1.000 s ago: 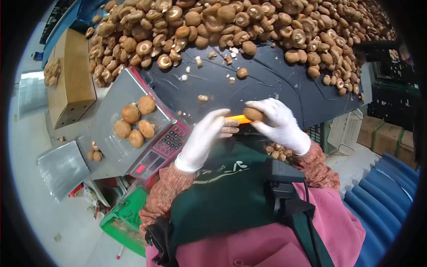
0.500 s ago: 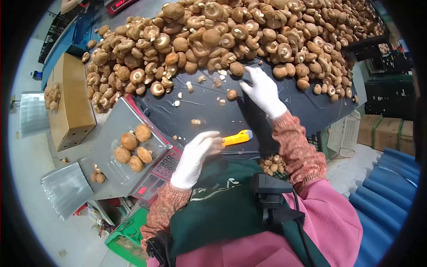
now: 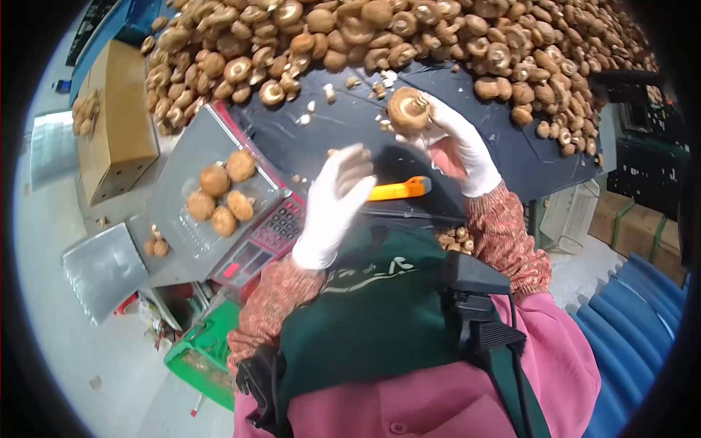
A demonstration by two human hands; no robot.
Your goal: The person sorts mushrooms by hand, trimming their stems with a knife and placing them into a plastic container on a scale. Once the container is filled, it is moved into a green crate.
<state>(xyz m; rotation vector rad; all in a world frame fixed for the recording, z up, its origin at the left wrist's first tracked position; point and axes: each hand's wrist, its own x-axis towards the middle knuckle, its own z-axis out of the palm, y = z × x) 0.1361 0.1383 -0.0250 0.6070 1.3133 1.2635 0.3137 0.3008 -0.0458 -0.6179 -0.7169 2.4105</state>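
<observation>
My right hand (image 3: 464,146), in a white glove, grips a brown shiitake mushroom (image 3: 409,109) between thumb and fingers, above the black-covered table. The mushroom is tilted, with its pale underside partly showing. My left hand (image 3: 339,193), also white-gloved, is raised with its fingers apart and slightly blurred. Beside its fingertips an orange utility knife (image 3: 400,189) lies on the black cover (image 3: 292,150). Loose stem pieces (image 3: 329,93) are scattered ahead of both hands.
A large heap of shiitake mushrooms (image 3: 358,31) fills the far side. Several mushrooms (image 3: 214,179) sit on a digital scale (image 3: 276,226) at left. Beyond it stand a cardboard box (image 3: 117,120) and plastic bags (image 3: 106,266). A green crate (image 3: 208,343) is lower left; blue corrugated material (image 3: 628,314) lies right.
My right hand has taken hold of a mushroom and lifted it from the table. My left hand has risen and its fingers have spread. The whole view has shifted.
</observation>
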